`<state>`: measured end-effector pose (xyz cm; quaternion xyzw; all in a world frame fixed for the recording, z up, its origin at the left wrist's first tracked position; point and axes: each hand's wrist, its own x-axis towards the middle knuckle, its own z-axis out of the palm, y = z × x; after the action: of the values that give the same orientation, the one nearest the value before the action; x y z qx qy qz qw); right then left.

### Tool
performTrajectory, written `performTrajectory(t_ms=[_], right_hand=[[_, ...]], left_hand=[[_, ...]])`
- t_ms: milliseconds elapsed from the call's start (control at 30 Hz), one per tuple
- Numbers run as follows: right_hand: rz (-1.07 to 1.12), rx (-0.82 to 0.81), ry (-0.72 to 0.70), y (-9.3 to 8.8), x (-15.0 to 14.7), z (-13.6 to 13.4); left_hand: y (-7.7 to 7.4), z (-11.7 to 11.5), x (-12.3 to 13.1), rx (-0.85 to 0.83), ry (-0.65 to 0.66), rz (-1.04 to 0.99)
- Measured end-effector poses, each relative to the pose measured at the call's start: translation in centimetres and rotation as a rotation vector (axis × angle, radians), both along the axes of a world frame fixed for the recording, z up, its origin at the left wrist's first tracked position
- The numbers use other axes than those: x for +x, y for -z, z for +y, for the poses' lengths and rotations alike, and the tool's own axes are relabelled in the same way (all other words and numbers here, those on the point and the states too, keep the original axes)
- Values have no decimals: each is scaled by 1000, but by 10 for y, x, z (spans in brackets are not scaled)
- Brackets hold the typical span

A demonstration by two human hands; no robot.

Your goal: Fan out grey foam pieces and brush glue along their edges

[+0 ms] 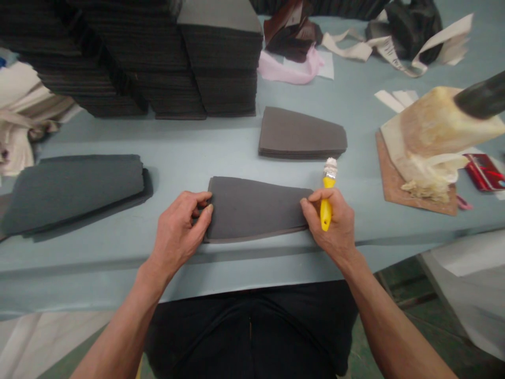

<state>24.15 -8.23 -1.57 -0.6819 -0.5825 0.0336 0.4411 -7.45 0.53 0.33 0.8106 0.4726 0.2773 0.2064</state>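
A dark grey tapered panel (256, 208) lies in front of me, with the edge of another piece showing beneath it. My left hand (181, 223) pinches its wide left end between thumb and fingers. At the narrow right end, my right hand (331, 218) has thumb and forefinger closed on the panel's edge. That same hand carries a brush (326, 202) with a yellow handle, its white-coated bristles pointing away from me. Just beyond the panel sits a small stack of brownish-grey tapered panels (302, 134).
Tall stacks of dark panels (221, 68) stand at the back left. Dark green-grey panels (74, 192) lie at left. On the right, a glue-crusted container (434, 126) rests on a brown board (418, 195), beside a red packet (485, 171). Fabric scraps (294, 68) lie at the back.
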Motion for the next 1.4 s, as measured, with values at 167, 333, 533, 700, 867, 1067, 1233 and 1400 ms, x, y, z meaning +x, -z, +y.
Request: performTrajectory(t_ms=[167,333,533,700,867,1067,1233,1400], right_hand=[[-10,17,-17,-1,0,0],[-15,7,-5,0,0,-1],[-9,28,-2,1,-1,-1],[-1,-10,24,0,-1,0],[-16,-40,39,-1,-1,-1],[-13,-7,34,1,0,-1],[-36,-4,46,1,0,-2],[-64,-1,54,2,0,-2]], left_hand=[[0,0,-1,3,3,-6],[-3,0,1,-1,24,4],[-5,0,2,14,49,19],[-4,1,3,9,39,20],[-4,1,3,-8,19,21],[-4,0,3,-11,18,15],[-4,-1,3,3,14,4],[-4,-1,3,-6,2,8]])
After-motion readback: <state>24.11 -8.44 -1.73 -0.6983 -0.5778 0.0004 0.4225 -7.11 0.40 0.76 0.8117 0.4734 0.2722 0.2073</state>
